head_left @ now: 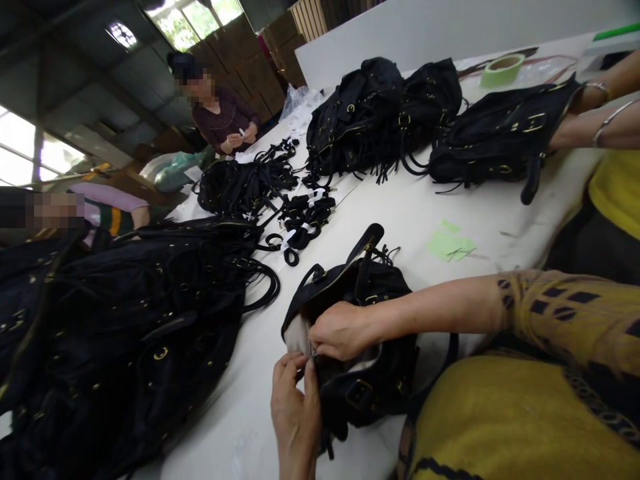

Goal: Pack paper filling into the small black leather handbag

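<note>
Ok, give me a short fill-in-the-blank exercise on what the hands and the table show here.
1. Both hands, the left hand and the right hand, work at the opening of a ____ handbag.
2. The roll of tape at the table's far end is ____.
3. The paper slips lying beyond the handbag are ____.
4. The buckles on the bag pile on the left are ____ coloured.

Missing words: black; green; green; gold

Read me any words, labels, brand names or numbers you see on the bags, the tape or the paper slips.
None can be read.
black bag in the hands: no lettering shows.
green tape roll: plain.
green paper slips: blank.
white tags on the straps: too small to read.
</note>
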Demonstrator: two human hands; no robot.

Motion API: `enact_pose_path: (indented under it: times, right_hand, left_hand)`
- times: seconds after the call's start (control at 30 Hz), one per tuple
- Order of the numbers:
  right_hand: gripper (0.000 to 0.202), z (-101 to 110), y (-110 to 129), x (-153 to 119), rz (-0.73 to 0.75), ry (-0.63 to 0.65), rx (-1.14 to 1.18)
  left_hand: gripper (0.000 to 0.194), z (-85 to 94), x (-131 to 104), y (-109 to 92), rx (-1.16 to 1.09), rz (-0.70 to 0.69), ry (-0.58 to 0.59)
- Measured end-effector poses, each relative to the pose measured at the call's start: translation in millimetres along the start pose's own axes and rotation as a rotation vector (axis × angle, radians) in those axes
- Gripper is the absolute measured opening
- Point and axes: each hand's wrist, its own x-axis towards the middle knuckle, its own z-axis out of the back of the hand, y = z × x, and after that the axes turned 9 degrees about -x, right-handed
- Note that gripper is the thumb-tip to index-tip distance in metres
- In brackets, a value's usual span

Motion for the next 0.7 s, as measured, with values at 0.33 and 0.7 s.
enact_pose_path:
  times: [0.33, 0.7]
  right_hand:
    - [0.025, -10.7, 2.6, 1.6, -0.047, -0.008, 0.054]
    - [0.022, -15.9, 2.1, 2.1, -0.093, -0.011, 0.163]
  left_hand:
    - [0.033, 1.5, -1.2, 9.3, -0.109, -0.028, -0.062]
    - [0.027, -2.3, -3.3, 4.3, -0.061, -0.129, -0.087]
